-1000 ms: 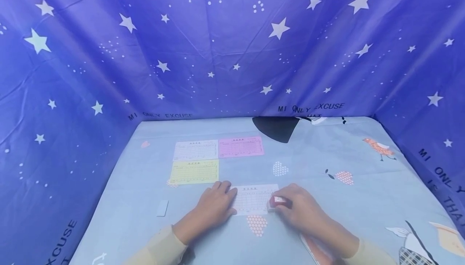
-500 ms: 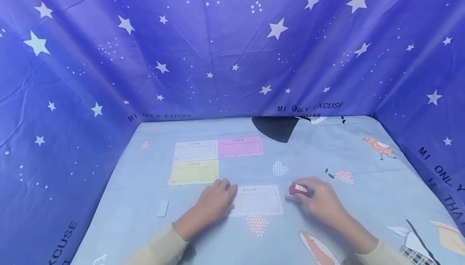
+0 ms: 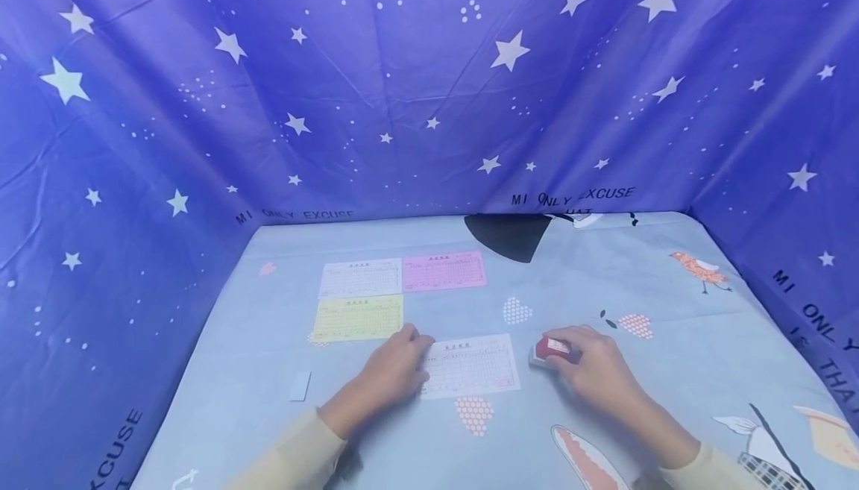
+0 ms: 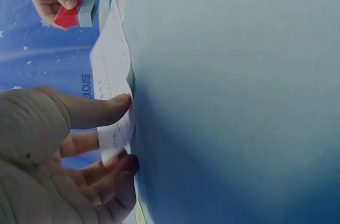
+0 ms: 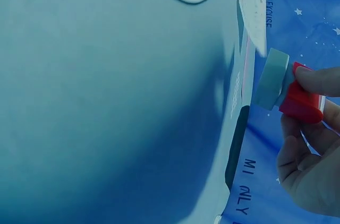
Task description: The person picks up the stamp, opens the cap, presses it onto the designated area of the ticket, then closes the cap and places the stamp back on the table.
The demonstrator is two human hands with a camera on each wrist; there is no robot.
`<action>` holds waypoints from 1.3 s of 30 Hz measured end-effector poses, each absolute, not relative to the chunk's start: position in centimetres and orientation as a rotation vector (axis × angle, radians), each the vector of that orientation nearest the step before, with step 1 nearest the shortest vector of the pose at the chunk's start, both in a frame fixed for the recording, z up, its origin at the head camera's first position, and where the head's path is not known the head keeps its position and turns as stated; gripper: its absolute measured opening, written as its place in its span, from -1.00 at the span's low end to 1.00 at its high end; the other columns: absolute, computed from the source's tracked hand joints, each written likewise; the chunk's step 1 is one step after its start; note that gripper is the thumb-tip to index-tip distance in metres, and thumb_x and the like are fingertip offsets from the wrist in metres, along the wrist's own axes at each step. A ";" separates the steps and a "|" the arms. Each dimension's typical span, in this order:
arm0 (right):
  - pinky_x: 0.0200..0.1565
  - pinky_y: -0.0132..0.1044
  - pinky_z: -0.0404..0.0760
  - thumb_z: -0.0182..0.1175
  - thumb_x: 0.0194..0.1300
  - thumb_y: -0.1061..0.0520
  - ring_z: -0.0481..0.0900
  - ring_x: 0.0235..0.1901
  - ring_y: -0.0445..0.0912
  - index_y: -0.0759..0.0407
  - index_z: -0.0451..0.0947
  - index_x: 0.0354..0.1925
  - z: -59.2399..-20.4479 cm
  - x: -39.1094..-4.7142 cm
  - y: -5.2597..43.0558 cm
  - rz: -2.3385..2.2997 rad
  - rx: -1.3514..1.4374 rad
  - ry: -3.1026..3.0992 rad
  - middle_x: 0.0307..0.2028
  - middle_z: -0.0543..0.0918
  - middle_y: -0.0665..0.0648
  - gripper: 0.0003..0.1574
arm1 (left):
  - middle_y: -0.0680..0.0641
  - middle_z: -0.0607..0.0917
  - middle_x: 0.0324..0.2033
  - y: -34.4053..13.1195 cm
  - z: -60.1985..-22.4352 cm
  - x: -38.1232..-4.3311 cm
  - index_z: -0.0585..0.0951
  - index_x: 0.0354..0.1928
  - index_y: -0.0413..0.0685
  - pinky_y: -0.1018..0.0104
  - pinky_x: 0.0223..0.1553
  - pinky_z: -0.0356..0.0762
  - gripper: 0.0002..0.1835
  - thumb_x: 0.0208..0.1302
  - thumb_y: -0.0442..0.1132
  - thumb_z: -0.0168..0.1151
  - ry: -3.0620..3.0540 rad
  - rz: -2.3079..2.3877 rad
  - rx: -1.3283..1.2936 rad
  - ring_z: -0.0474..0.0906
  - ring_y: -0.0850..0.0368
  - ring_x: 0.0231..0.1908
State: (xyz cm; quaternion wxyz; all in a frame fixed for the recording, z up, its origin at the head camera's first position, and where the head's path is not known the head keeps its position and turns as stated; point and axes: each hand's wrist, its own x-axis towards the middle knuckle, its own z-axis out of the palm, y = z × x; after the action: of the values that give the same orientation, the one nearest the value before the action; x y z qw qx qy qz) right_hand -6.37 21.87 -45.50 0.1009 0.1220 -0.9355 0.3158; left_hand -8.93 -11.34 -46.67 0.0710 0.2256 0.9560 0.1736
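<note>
A white printed paper form [image 3: 470,367] is pinched at its left end between the thumb and fingers of my left hand [image 3: 392,371]. In the left wrist view the form [image 4: 112,57] bends and stands off the cloth along part of its length. A small red mark shows in its lower right corner. To the right of it, my right hand [image 3: 597,367] grips a red stamp [image 3: 553,347] with a pale grey base. The right wrist view shows thumb and fingers around the red part of the stamp [image 5: 302,101], its base held above the cloth.
Beyond the left hand lie three more forms: white [image 3: 360,279], pink [image 3: 444,271] and yellow [image 3: 359,318], edge to edge. A small pale flat rectangle [image 3: 300,385] lies at the left. Light blue patterned cloth [image 3: 228,371] covers the table; a blue star-printed curtain [image 3: 376,87] surrounds it.
My right hand has lifted the stamp off the form's right end and moved it right, uncovering the red mark. My left hand has shifted from resting on the form to pinching and raising it.
</note>
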 end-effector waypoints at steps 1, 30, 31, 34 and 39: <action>-0.05 0.05 0.62 0.53 0.02 0.28 0.67 -0.13 0.01 0.12 0.74 -0.09 -45.5 -6.4 21.9 0.932 0.360 -2.764 -0.21 0.74 0.02 -0.59 | -0.01 0.54 -0.15 -11.3 -46.7 -9.0 0.60 0.23 -0.12 0.27 -0.17 0.58 -0.47 0.19 -0.25 0.42 2.875 0.529 0.675 0.46 0.17 -0.24; -0.08 -0.10 0.64 0.57 -0.02 0.26 0.66 -0.16 -0.12 0.06 0.76 -0.12 -45.5 -5.5 22.6 0.994 0.344 -2.726 -0.23 0.73 -0.12 -0.58 | -0.01 0.78 -0.34 0.0 -44.1 -25.9 0.80 -0.22 -0.14 0.37 -0.22 0.55 -0.86 0.36 -0.35 0.27 2.650 1.049 0.714 0.58 0.18 -0.35; -0.08 -0.10 0.64 0.57 -0.01 0.25 0.66 -0.16 -0.12 0.06 0.76 -0.12 -45.5 -5.5 22.5 1.000 0.343 -2.734 -0.23 0.73 -0.13 -0.59 | -0.01 0.78 -0.32 0.7 -44.3 -26.5 0.80 -0.21 -0.13 0.36 -0.21 0.56 -0.86 0.37 -0.35 0.27 2.649 1.056 0.706 0.59 0.17 -0.34; -0.07 -0.10 0.63 0.57 0.01 0.21 0.65 -0.15 -0.13 0.06 0.76 -0.13 -45.3 -5.5 22.3 1.030 0.342 -2.753 -0.24 0.73 -0.15 -0.62 | 0.02 0.79 -0.26 2.5 -45.0 -27.8 0.81 -0.18 -0.10 0.36 -0.09 0.56 -0.84 0.38 -0.33 0.25 2.672 1.014 0.701 0.64 0.18 -0.21; -0.08 -0.12 0.64 0.57 0.00 0.20 0.64 -0.16 -0.15 0.07 0.76 -0.13 -45.5 -5.1 22.3 1.030 0.322 -2.764 -0.25 0.72 -0.17 -0.61 | -0.03 0.78 -0.13 4.3 -46.4 -28.6 0.78 -0.12 -0.12 0.30 0.08 0.53 -0.81 0.40 -0.34 0.21 2.717 0.892 0.697 0.65 0.09 -0.01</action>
State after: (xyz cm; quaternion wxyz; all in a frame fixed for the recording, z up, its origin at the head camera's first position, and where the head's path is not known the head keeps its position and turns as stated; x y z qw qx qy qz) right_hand -5.14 22.30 -45.50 0.0870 0.1082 -0.9280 0.3458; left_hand -28.60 4.30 -46.38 0.0992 0.2357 0.9185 0.3016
